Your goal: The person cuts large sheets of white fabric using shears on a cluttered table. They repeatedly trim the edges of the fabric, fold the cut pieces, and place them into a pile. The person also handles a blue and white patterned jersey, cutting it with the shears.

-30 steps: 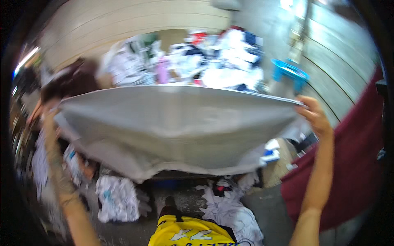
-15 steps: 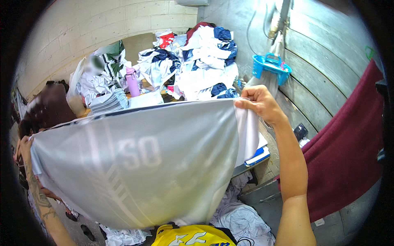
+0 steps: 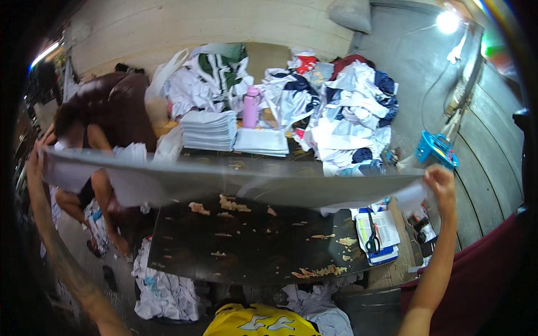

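I hold a grey garment (image 3: pixel 224 182) stretched flat and almost edge-on above a dark worn table (image 3: pixel 252 246). My left hand (image 3: pixel 35 162) grips its left end at the far left of the view. My right hand (image 3: pixel 440 182) grips its right end, arm raised from the lower right. The cloth spans nearly the whole width of the table, hovering over its far half.
A stack of folded white garments (image 3: pixel 210 130), a pink bottle (image 3: pixel 250 107) and heaps of loose clothes (image 3: pixel 342 112) lie at the table's far side. Another person in dark brown (image 3: pixel 106 112) bends at the left. Scissors (image 3: pixel 372 242) rest on papers at right. A blue basket (image 3: pixel 436 148) sits on the floor.
The garment, earlier hanging as a broad sheet before me, has swung out flat and lower over the table. My hands have spread wider apart and dropped.
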Demonstrator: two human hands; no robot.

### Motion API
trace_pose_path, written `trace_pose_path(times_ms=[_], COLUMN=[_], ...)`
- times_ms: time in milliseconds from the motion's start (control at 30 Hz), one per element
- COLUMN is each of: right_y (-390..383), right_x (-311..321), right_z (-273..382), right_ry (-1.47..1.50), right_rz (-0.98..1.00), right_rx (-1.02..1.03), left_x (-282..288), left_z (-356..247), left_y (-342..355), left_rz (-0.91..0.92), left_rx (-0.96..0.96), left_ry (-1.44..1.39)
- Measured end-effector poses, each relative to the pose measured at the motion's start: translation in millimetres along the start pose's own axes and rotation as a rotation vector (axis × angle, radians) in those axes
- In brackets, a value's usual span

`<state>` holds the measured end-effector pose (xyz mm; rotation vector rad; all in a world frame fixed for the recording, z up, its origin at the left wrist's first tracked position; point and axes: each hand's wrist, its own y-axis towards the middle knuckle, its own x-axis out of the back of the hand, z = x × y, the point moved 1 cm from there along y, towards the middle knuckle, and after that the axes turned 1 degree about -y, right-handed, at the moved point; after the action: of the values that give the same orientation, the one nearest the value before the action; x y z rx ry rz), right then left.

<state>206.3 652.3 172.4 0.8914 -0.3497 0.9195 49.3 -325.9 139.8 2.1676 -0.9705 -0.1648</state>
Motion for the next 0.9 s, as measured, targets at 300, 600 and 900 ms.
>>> trace_pose_path(times_ms=[300,600,900], right_y=[-181.3,-268.0,-324.7], right_x=[-180.4,-274.0,-246.7], right_z=[-145.3,-184.5,-134.2], right_ry=[-0.024,-0.296,-0.598], right_rz=[0.059,0.122,0.255], right_rx=[-0.313,-0.594,-0.665], left_x=[-41.9,-106.6,-68.2], left_z=[152.5,243.4,172.7], left_y=[-326.8,-423.4,-407.9], left_rz=[0.26,0.279,0.757], left_rx=[0.468,0.837,0.389], left_ry=[-0.028,-0.007,0.816])
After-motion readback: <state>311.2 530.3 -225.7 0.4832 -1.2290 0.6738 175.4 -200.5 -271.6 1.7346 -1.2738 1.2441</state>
